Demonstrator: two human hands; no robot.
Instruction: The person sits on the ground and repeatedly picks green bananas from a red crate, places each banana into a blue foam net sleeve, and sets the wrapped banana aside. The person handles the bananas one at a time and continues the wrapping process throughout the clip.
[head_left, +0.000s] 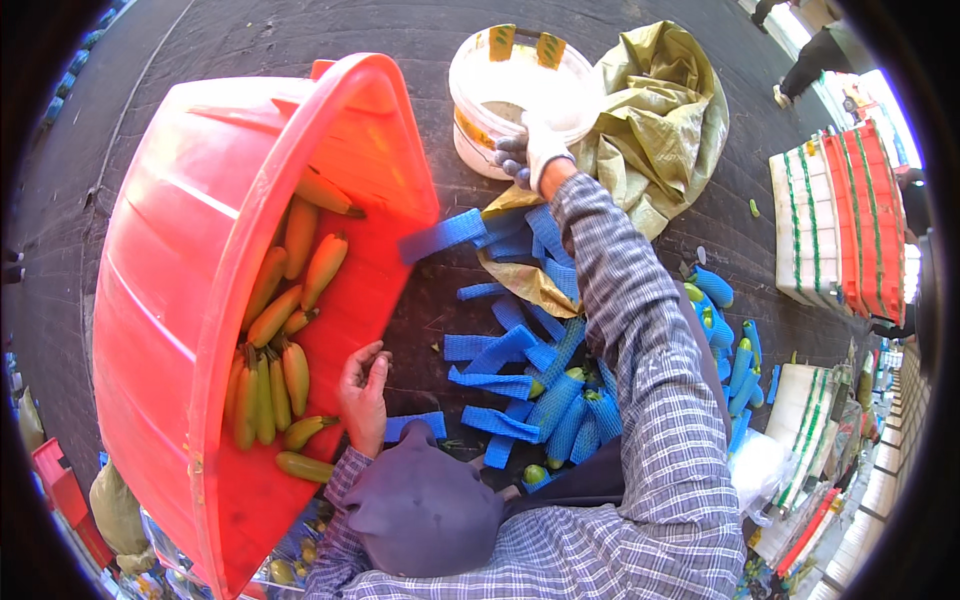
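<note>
My bare left hand (363, 399) is beside the lip of a large red plastic tub (169, 262), thumb apart from half-curled fingers, nothing seen in it. Several zucchini (281, 379) lie inside the tub, tinted orange by its walls. Reaching forward, my gloved right hand (534, 154) overlaps the near rim of a white plastic bucket (484, 161). Its grey-coated fingers are curled; whether they grip the rim I cannot tell. Between my arms, blue foam net sleeves (495, 382) are strewn on the ground. Nearer me, several zucchini in blue nets (566, 420) form a pile.
A crumpled olive woven sack (652, 127) touches the bucket's right side. More netted zucchini (709, 300) lie right of my arm. Foam boxes (810, 225) and red crates (870, 221) stand farther right. A person's leg (814, 64) shows at top right. Black ground fabric (247, 45) covers the floor.
</note>
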